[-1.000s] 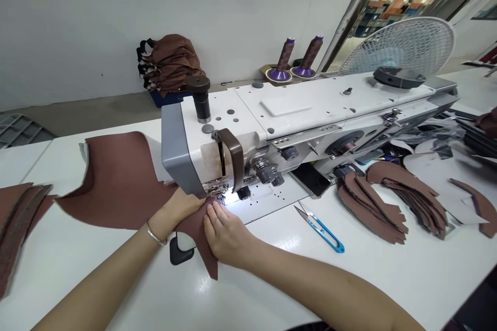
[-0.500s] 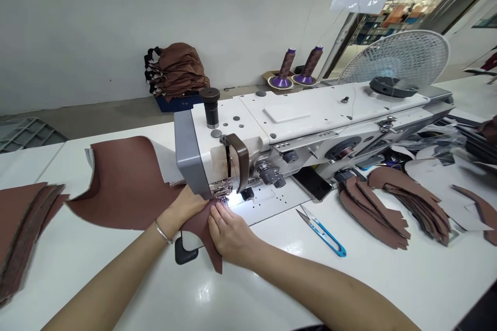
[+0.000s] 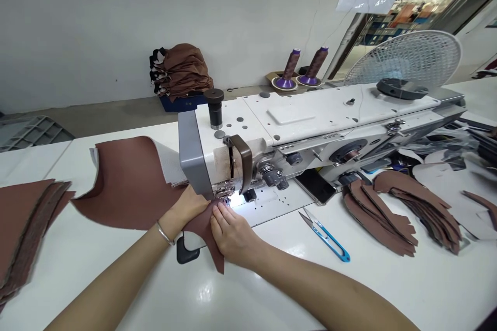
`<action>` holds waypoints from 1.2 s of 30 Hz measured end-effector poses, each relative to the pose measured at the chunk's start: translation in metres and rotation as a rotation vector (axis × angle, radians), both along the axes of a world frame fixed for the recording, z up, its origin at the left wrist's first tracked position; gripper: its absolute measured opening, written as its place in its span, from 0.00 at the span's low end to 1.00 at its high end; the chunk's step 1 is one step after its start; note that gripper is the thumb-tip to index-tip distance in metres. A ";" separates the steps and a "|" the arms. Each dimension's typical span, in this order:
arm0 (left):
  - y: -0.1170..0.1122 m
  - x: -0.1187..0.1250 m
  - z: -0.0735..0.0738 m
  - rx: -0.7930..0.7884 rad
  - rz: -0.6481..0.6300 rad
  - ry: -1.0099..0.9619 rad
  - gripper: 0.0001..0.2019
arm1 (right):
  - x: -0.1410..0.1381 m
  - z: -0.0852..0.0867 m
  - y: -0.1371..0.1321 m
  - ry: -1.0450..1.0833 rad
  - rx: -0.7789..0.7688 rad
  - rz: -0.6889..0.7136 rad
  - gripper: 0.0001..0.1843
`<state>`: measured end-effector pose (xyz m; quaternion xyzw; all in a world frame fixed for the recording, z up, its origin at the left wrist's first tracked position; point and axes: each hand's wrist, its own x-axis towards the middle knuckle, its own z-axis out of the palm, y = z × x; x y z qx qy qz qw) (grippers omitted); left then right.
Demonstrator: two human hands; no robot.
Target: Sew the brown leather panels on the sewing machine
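A large brown leatherette piece (image 3: 128, 186) runs from the left of the table under the presser foot (image 3: 223, 191) of a white industrial sewing machine (image 3: 310, 119). My left hand (image 3: 186, 207), with a thin bangle on its wrist, grips the piece just left of the foot, its fingers hidden behind the material. My right hand (image 3: 233, 235) rests on the lower flap of the piece, fingertips close to the foot. The lit needle plate (image 3: 267, 207) lies to the right of both hands. The needle itself is too small to make out.
Blue-handled thread snips (image 3: 325, 235) lie on the white table (image 3: 272, 289) right of my right hand. Stacks of cut brown pieces (image 3: 382, 214) lie beyond them, with another stack (image 3: 23, 227) at left. A phone (image 3: 314, 186), thread cones (image 3: 301, 67) and a fan (image 3: 404, 59) stand behind.
The whole scene has drifted right in the view as my head shifted. Both hands stay at the presser foot, holding the brown piece, with no clear change in grip.
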<state>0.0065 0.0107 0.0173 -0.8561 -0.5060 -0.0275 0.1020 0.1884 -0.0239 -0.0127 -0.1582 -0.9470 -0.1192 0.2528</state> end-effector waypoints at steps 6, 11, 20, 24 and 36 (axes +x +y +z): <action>-0.006 0.003 0.004 -0.005 0.012 -0.031 0.15 | 0.003 0.000 -0.004 0.037 0.025 0.026 0.17; -0.010 0.006 0.008 0.008 0.017 -0.086 0.15 | 0.005 0.001 -0.004 0.038 0.017 0.024 0.17; -0.039 0.006 -0.005 0.090 0.104 -0.146 0.14 | 0.007 -0.007 0.004 0.051 -0.056 0.043 0.17; -0.101 0.004 -0.018 0.176 0.192 -0.067 0.23 | 0.008 -0.004 0.004 0.022 -0.054 0.049 0.17; -0.125 -0.012 -0.021 0.161 0.505 0.207 0.25 | 0.001 0.006 -0.020 0.047 -0.037 0.207 0.17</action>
